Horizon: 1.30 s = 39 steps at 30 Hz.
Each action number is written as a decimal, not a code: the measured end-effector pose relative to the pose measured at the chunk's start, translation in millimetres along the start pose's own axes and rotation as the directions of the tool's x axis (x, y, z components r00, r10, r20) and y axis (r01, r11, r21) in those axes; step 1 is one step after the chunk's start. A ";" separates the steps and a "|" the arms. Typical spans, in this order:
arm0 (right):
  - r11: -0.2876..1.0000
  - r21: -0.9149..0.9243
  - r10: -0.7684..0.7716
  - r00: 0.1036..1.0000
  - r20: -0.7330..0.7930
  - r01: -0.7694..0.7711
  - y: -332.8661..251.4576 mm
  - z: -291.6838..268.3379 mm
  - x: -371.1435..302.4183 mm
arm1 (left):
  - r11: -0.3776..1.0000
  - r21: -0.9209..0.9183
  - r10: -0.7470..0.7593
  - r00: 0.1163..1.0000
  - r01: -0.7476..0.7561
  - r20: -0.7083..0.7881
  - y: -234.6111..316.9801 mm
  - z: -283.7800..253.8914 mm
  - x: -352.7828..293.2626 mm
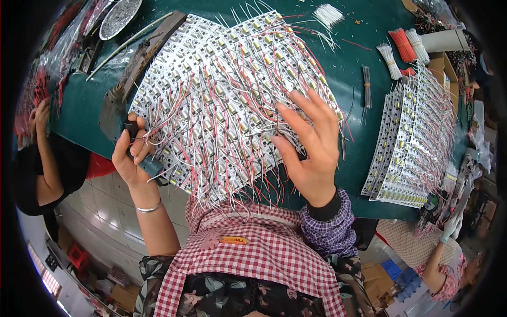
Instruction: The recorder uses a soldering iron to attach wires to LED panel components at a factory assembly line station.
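A big panel of small white circuit boards (211, 90) with red and white wires sticking up lies on the green table (348, 68). My left hand (129, 156) is at the panel's near left edge, closed around a dark tool handle (131, 129). My right hand (311, 140) rests on the panel's right part, fingers spread, thumb and forefinger pinching among the thin wires. A silver bangle (149, 207) circles my left wrist.
A second stack of wired boards (417, 142) lies at the right. Bundles of red and white wires (404, 47) sit at the far right. A metal dish (120, 17) and dark strips (140, 58) lie far left. Other persons sit left (39, 158) and lower right (449, 259).
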State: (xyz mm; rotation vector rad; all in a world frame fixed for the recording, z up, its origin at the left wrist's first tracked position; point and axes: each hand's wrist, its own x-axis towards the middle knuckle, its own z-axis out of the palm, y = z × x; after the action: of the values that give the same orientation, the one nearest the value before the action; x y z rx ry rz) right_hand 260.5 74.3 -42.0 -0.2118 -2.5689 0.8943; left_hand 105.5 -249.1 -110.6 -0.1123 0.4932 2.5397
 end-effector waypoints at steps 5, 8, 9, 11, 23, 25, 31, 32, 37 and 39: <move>1.000 -0.001 -0.021 1.000 -0.015 0.021 6.9 12.6 -12.3 | 0.999 0.044 0.010 1.000 -0.010 -0.008 -0.4 -3.3 2.1; 1.000 0.005 -0.026 0.997 -0.069 0.026 6.2 15.5 -10.7 | 0.999 0.050 0.007 1.000 -0.006 -0.005 -0.7 -6.1 4.0; 1.000 0.006 -0.020 0.997 -0.070 0.020 6.3 16.4 -11.8 | 0.999 0.053 0.009 1.000 -0.009 -0.002 -1.0 -6.2 4.7; 1.000 0.006 -0.019 0.998 -0.067 0.019 5.6 16.8 -12.6 | 0.998 0.058 0.015 1.000 -0.015 0.003 -2.2 -6.0 5.8; 0.995 0.081 0.060 0.997 -0.043 -0.056 -8.5 12.7 -33.0 | 0.992 0.117 0.051 0.998 -0.046 -0.039 -5.9 0.8 8.9; 0.998 0.048 0.041 0.997 -0.066 -0.038 -11.0 11.5 -28.4 | 0.990 0.132 0.060 0.997 -0.054 -0.044 -6.6 1.5 9.4; 0.998 0.012 0.058 0.996 -0.062 -0.058 -4.4 13.4 -34.3 | 0.990 0.137 0.049 0.999 -0.045 -0.022 -6.3 -0.1 10.8; 0.997 0.029 0.067 0.994 -0.082 -0.065 -3.3 11.6 -36.0 | 0.991 0.128 0.050 0.999 -0.047 -0.022 -7.0 0.1 11.5; 0.983 0.075 0.178 0.959 -0.220 -0.166 -9.1 -0.3 -46.4 | 0.991 0.123 0.051 0.999 -0.049 -0.017 -6.2 1.1 11.6; 0.983 0.021 0.181 0.952 -0.248 -0.181 -12.6 -1.0 -53.4 | 0.988 0.143 0.055 0.998 -0.053 -0.011 -5.5 0.5 12.6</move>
State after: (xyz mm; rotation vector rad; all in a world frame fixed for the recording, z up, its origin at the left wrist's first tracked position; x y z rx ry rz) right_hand 309.1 50.5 -51.1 -0.5336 -2.3435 0.8687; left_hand 97.7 -238.3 -114.1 -0.0664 0.6902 2.5484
